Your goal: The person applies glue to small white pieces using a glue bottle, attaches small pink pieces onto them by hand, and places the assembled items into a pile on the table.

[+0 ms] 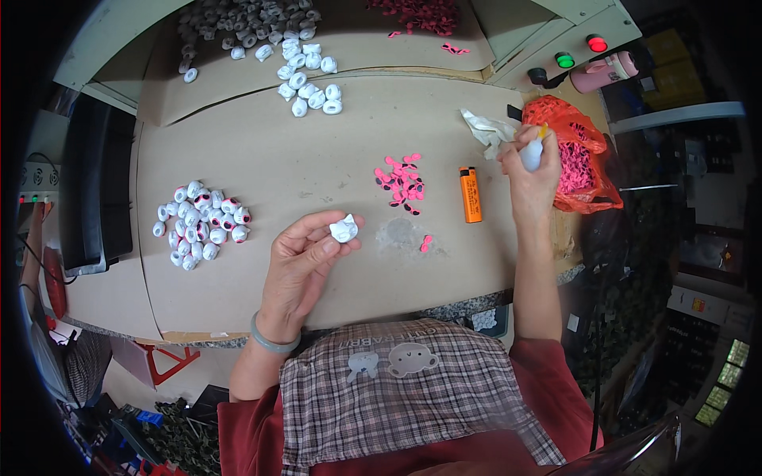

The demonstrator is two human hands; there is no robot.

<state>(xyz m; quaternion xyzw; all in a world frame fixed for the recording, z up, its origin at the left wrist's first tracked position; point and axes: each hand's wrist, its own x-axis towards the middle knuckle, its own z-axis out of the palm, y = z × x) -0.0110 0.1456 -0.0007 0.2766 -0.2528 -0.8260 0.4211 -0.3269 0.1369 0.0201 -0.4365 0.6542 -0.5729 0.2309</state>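
Observation:
Between the thumb and fingers of my left hand is a small white figure head with pointed ears. My right hand, raised at the right, is closed around a small pale squeeze bottle with a yellow tip. Flat pink-and-black pieces lie in a loose heap between the hands. Closer to me, a couple of pink pieces rest beside a whitish smear on the table. Left of my left hand sits a cluster of white heads, some showing pink and black parts.
An orange stick-shaped thing and crumpled white tissue lie near my right hand. Beyond are a red plastic bag of pink pieces, a pink bottle, and more white heads. A black bin stands at far left.

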